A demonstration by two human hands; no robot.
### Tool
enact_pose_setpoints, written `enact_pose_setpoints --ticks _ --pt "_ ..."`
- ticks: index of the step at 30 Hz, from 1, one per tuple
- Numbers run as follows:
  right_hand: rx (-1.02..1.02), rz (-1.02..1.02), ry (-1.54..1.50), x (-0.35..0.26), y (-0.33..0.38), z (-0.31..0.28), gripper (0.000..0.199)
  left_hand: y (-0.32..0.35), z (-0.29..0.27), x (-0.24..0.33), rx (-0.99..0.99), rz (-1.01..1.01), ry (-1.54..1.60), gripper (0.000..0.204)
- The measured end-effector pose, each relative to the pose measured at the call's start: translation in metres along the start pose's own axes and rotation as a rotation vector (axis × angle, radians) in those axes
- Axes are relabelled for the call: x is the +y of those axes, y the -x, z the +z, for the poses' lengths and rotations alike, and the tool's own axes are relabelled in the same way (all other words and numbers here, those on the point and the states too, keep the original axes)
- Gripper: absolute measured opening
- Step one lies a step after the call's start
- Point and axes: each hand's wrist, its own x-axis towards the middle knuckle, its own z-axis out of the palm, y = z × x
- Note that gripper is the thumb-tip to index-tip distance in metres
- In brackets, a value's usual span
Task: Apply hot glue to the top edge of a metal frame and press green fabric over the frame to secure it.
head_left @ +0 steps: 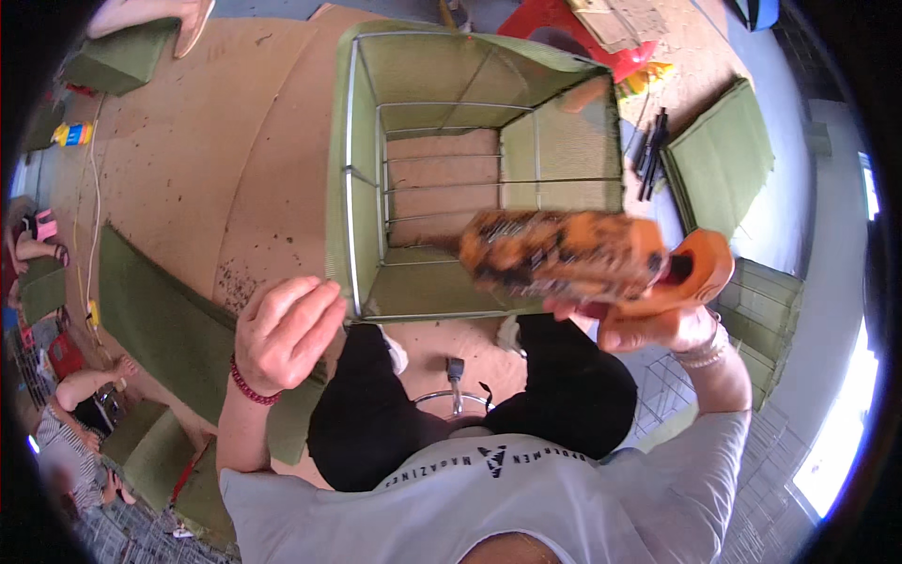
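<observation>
Head view: looking down past a grey shirt and black-clad knees onto a brown cardboard-covered floor.
Landmark: a box-shaped wire frame covered in green fabric, open toward the camera, its thin metal rods showing inside.
Left hand: loosely curled, fingers bent together, resting against the near left corner of the frame; whether it actually grips the rim cannot be told. A red bead bracelet sits on the wrist.
Right hand: closed around the handle of an orange power tool, which is blurred and lies across the frame's near right corner, its nose pointing into the frame.
Right wrist: a pale bracelet.
Left of the frame: a long green fabric panel lying flat on the floor.
Right of the frame: another green panel with dark rod-like tools beside it, and a stack of green pieces nearer the person.
Beyond the frame: a red plastic thing, partly cut off.
Far left of the frame: another person sitting low by the edge.
</observation>
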Motion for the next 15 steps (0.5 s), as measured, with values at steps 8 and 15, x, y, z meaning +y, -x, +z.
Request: enact_pose_setpoints --ticks 8,15 --pt "-0.110 0.247 0.357 -0.004 -0.031 0.028 0.050 0.005 0.007 -0.004 0.036 0.008 0.196 0.020" --pt "-0.135 0.180 0.651 -0.009 -0.032 0.037 0.049 0.012 0.011 0.001 0.078 -0.008 0.275 0.020"
